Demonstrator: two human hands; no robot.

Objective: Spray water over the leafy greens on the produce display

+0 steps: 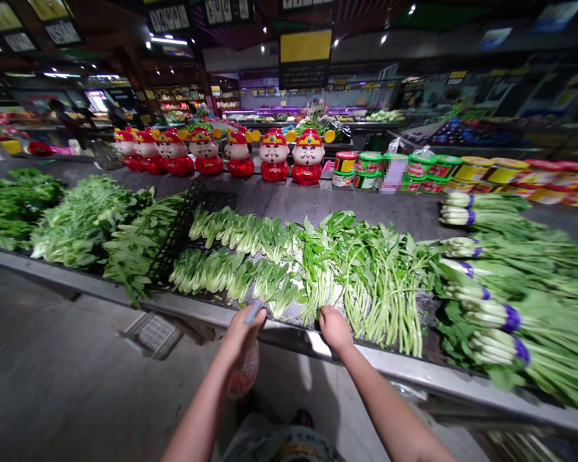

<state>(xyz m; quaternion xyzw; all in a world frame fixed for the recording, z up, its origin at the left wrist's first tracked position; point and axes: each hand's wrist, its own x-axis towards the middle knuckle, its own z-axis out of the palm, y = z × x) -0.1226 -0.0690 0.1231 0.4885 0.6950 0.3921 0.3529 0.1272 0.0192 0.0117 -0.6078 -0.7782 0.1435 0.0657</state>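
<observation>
My left hand is closed at the front edge of the vegetable counter. A thin grey flat object sticks up between thumb and fingers; its kind I cannot make out. Below that hand hangs a clear plastic bag with something reddish inside. Small bok choy lie in two rows just beyond it. My right hand is at the counter's front edge with curled fingers, by the stem ends of long leafy greens. Whatever its fingers hold, if anything, is hidden.
A metal rail runs along the counter front. Purple-banded greens lie right, loose leafy greens left beside a black crate wall. Red figurine jars and stacked cans line the back. A grate is at lower left.
</observation>
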